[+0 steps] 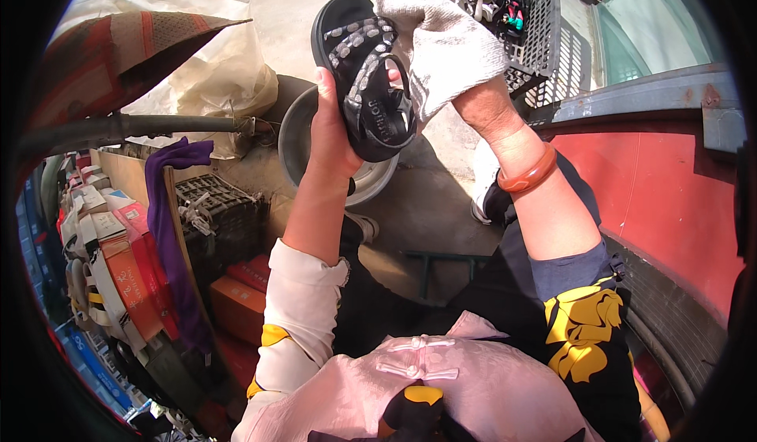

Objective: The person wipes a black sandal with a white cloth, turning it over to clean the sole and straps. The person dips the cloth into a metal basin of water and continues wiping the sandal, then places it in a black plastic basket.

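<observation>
My left hand (331,125) grips a black strappy sandal (371,78) by its side and heel, thumb along the edge of the sole. The sandal's straps carry pale round spots, and its insole bears writing. A white terry cloth (443,40) is draped over my right hand (473,90), beside the sandal's upper side; most of that hand and its fingers are hidden, with only the wrist side showing. Below the sandal, on the ground, stands a round metal basin (294,140), partly covered by my left hand and the sandal.
A black plastic crate (541,22) with shoes stands at the upper right. Shoe boxes (127,264) are stacked at the left, near a purple cloth (168,223) over a board. A metal pole (177,124) juts in from the left. A red panel (644,187) borders the right.
</observation>
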The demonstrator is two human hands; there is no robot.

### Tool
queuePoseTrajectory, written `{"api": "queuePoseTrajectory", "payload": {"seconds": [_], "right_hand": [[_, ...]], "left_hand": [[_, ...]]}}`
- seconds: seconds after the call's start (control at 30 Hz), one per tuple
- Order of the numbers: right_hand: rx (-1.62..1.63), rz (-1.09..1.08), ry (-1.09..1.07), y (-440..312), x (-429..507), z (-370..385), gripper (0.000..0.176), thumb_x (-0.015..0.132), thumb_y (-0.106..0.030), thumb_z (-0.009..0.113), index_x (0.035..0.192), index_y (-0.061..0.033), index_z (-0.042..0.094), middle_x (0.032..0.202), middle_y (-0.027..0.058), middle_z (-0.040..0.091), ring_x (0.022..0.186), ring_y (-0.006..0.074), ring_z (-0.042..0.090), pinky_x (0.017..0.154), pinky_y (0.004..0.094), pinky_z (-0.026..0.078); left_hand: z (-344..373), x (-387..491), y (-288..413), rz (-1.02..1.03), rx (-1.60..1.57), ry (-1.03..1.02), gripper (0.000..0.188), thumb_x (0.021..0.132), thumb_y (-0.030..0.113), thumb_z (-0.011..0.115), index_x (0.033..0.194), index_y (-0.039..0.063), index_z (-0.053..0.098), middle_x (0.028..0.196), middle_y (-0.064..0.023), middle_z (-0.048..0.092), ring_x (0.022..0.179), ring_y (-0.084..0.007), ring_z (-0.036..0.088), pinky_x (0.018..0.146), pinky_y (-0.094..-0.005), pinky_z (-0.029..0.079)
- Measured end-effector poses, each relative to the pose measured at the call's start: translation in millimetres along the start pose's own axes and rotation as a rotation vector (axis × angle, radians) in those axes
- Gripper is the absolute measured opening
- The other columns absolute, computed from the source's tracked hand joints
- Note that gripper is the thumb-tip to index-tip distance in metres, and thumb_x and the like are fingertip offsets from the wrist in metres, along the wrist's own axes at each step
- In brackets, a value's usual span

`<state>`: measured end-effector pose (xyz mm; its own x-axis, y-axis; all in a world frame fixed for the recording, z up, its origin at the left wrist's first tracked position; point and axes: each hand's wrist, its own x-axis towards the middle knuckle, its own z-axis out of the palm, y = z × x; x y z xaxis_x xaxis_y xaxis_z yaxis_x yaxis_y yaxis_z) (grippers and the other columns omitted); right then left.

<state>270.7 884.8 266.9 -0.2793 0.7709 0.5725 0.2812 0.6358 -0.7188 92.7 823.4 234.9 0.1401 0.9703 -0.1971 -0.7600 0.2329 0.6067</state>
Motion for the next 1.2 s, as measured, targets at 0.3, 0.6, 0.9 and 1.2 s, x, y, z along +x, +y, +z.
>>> {"api": "queuePoseTrajectory", "payload": {"seconds": [0.3,0.6,0.9,1.2], "right_hand": [[-0.272,-0.270,-0.102,-25,-52,4,0.050,0.088,-0.011,0.060,0.136,-0.0030,0.050,0.133,0.0141,0.055,0.124,0.0295,0.051,0.108,0.0397,0.038],[0.588,0.441,-0.204,-37,-36,40,0.024,0.095,-0.012,0.056,0.117,-0.0027,0.054,0.109,0.0096,0.058,0.101,0.0182,0.056,0.088,0.0285,0.046],[-0.255,0.043,-0.367,-34,-10,27,0.025,0.093,-0.024,0.054,0.103,-0.0027,0.060,0.103,0.0162,0.064,0.100,0.0316,0.060,0.088,0.0376,0.047],[-0.654,-0.147,-0.355,-7,-14,40,0.022,0.088,-0.022,0.058,0.096,-0.0032,0.065,0.094,0.0110,0.064,0.085,0.0255,0.062,0.079,0.0331,0.051]], "left_hand": [[-13,14,7,0.358,0.355,0.539,0.076,0.096,0.068,0.034,0.140,0.006,0.045,0.134,-0.0100,0.056,0.121,-0.0280,0.055,0.103,-0.0427,0.045],[-12,16,-38,0.686,0.910,0.189,0.082,0.101,0.056,0.036,0.154,-0.001,0.009,0.147,-0.0150,0.039,0.130,-0.0213,0.043,0.109,-0.0327,0.033],[19,6,-41,0.388,0.745,0.221,0.088,0.095,0.070,0.017,0.138,-0.003,0.044,0.133,-0.0120,0.055,0.124,-0.0227,0.051,0.107,-0.0351,0.038],[8,12,-32,0.427,0.734,0.313,0.086,0.094,0.072,0.029,0.139,-0.001,0.042,0.134,-0.0100,0.054,0.123,-0.0213,0.052,0.106,-0.0350,0.040]]}}
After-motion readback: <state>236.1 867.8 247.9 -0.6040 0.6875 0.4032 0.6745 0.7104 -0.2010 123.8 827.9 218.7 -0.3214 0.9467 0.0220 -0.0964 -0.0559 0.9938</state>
